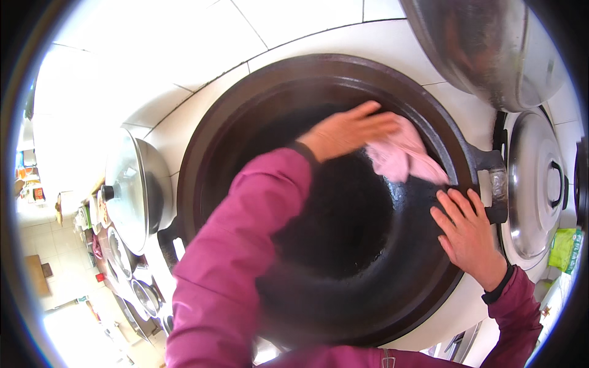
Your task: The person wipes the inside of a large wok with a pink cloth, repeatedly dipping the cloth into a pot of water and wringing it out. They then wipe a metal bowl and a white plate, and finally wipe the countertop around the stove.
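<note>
A large dark metal wok with a wide rim fills the middle of the head view. My left hand, slightly blurred, reaches over its inside, its extended fingers lying on a crumpled pink cloth. That cloth rests against the upper right inner wall, where a shiny patch shows just below it. On the right side of the wok, my right hand lies with its fingers spread over the rim, holding nothing. The fingertips of that hand are close below the cloth's lower corner but apart from it.
White tiles surround the wok. Left stands a pan with a glass lid; right, a lidded metal pot. A large metal vessel is at the upper right, a green packet below the pot. Bowls stand lower left.
</note>
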`<state>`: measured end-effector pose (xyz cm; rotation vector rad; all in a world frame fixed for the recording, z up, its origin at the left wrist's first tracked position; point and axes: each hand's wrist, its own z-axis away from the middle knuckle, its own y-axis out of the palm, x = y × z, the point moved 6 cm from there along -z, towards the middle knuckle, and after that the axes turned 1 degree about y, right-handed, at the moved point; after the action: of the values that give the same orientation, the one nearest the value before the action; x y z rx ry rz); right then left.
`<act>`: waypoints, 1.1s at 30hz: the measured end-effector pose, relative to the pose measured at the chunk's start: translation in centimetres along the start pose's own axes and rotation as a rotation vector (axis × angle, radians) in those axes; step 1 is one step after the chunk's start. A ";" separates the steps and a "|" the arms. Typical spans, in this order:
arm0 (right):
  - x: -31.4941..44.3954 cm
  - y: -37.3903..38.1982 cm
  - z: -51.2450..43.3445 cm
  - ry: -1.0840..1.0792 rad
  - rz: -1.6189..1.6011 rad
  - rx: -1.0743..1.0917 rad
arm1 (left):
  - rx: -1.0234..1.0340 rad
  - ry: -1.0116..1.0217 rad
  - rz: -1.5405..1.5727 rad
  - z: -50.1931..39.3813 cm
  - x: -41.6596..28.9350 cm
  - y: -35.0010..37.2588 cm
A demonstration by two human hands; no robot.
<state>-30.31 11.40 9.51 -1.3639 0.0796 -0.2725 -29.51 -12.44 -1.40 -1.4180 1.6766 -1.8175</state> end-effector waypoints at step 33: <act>24.1 13.1 -7.0 -0.379 -0.568 0.511 | 1.301 -0.096 1.392 18.7 -19.4 -15.5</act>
<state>-6.63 1.32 -2.19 -0.8811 -0.6621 -0.4659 0.47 -4.47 0.36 0.2539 0.5945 -1.2692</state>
